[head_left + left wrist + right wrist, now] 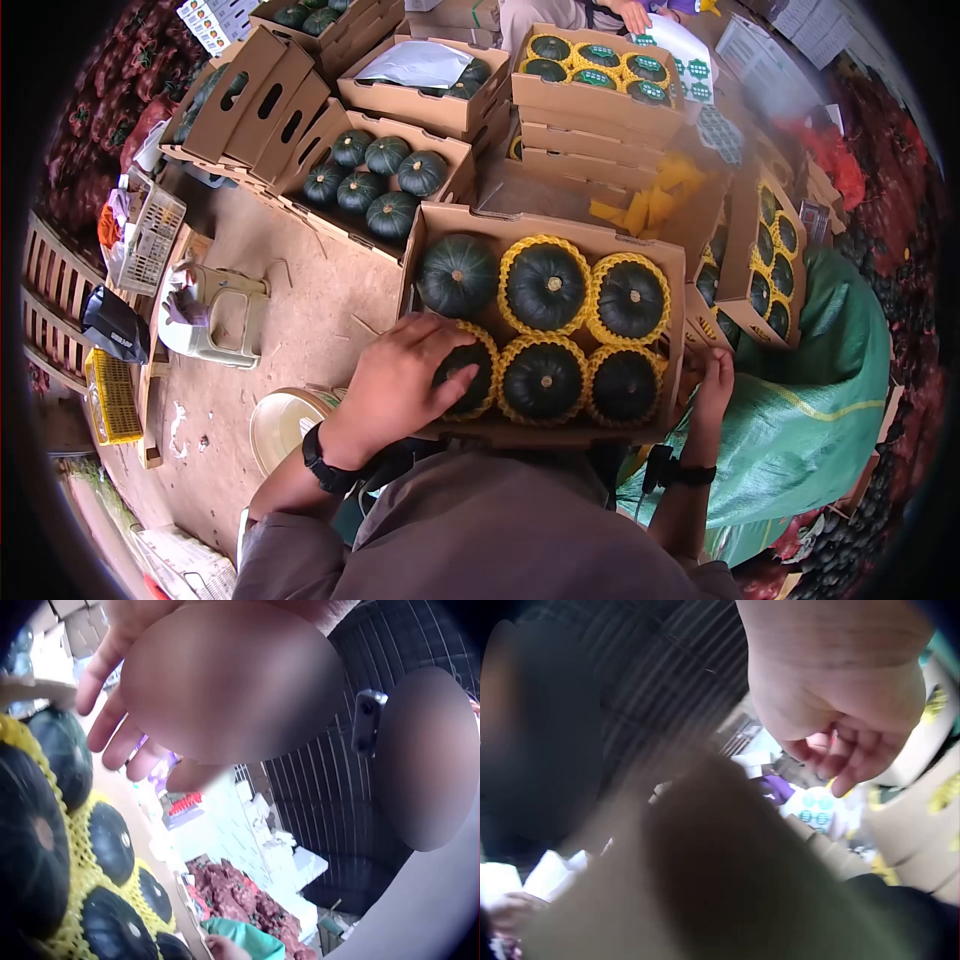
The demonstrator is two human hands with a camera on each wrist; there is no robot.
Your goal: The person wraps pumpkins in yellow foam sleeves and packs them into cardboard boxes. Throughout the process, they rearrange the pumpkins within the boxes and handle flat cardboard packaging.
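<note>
Dark green squashes fill a cardboard box (548, 435) in front of me in the head view. The back-left squash (457, 274) is bare, while the others sit in yellow foam nets (545, 329). My left hand (408, 372) lies over the front-left netted squash (465, 378), fingers extended across its left side and thumb across its top. The left wrist view shows that hand with fingers spread beside the squashes. Just outside the box's right wall is my right hand (712, 382), its fingers loosely curled; nothing shows in its grasp in the right wrist view.
An open box of bare squashes (386, 155) stands behind on the left. Stacked boxes (600, 100) with netted squashes stand farther back. A green woven sack (810, 390) is at my right; a bucket (285, 425) and plastic stool (215, 315) are at my left.
</note>
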